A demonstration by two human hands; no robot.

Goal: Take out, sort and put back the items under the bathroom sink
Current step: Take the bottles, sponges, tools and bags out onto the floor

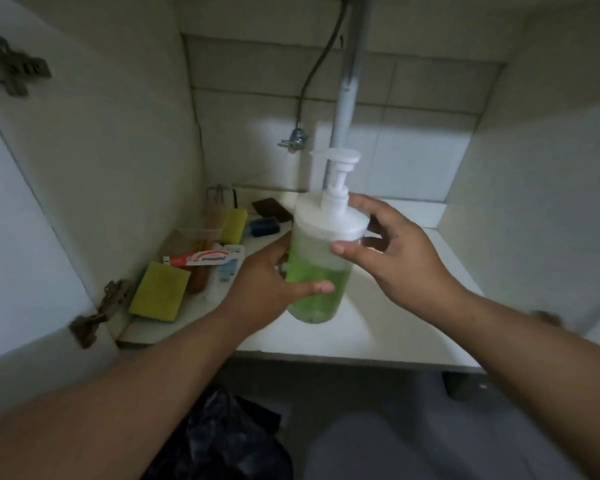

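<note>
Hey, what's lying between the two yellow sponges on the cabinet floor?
In the head view, a toothpaste tube lies between the near yellow sponge and the far yellow sponge.

Both bare forearms reach forward into the cabinet toward the pump bottle. The left hand grips its lower body, thumb across the front. The right hand holds it just under the white cap, thumb in front and fingers curled behind.
</note>
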